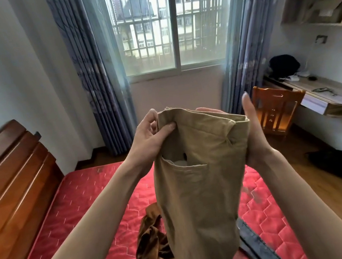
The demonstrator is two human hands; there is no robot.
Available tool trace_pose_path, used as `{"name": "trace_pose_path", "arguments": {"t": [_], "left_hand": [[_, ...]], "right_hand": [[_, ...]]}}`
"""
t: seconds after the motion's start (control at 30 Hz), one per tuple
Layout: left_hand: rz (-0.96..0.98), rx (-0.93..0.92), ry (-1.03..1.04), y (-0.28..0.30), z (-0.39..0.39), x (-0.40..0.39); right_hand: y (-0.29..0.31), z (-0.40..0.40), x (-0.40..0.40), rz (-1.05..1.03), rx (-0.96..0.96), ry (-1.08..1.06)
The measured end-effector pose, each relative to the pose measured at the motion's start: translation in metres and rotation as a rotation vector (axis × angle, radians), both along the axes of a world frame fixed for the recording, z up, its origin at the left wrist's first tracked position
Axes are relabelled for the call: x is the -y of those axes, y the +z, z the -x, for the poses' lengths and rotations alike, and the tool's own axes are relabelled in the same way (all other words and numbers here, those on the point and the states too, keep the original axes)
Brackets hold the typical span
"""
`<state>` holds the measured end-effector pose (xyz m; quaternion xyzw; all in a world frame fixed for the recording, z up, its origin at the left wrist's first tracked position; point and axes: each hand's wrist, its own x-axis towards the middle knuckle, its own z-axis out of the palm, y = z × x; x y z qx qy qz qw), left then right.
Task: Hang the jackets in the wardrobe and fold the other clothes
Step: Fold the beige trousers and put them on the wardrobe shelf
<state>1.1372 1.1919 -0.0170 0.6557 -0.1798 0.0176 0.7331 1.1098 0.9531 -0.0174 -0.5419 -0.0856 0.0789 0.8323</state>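
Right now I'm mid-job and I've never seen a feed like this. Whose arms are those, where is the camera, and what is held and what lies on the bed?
There is no machine here. The one picture comes from a camera worn on a person's head, looking forward and down, so the two bare arms are that person's own. The left hand pinches the top edge of tan trousers with thumb and fingers. The right hand supports the other side, fingers straight. The trousers hang above a red mattress. On it lie a crumpled brown garment and a grey garment. A window, a chair and a desk are behind.
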Motion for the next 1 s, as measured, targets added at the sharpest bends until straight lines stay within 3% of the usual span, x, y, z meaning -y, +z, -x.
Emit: {"name": "trace_pose_path", "arguments": {"t": [0.07, 0.17, 0.23, 0.53, 0.77, 0.9, 1.0], "left_hand": [[0.035, 0.021, 0.057, -0.002, -0.006, -0.004], [0.039, 0.043, 0.120, 0.001, -0.012, -0.008], [0.026, 0.048, 0.140, 0.003, -0.017, -0.014], [-0.154, 0.103, 0.264, 0.019, -0.077, -0.062], [-0.695, 0.268, 0.399, 0.042, -0.159, -0.097], [-0.814, 0.340, 0.496, 0.072, -0.197, -0.097], [-0.847, 0.468, 0.595, 0.113, -0.217, -0.089]], "right_hand": [[0.001, -0.002, 0.000, 0.060, 0.145, 0.049], [-0.005, -0.009, -0.006, 0.427, 0.393, -0.151], [-0.008, -0.023, -0.009, 0.505, 0.474, -0.250], [0.011, -0.098, -0.035, 0.611, 0.497, -0.233], [0.037, -0.204, -0.055, 1.066, 0.542, -0.112], [0.073, -0.262, -0.068, 1.271, 0.643, -0.175], [0.122, -0.282, -0.078, 1.329, 0.720, -0.345]]}}
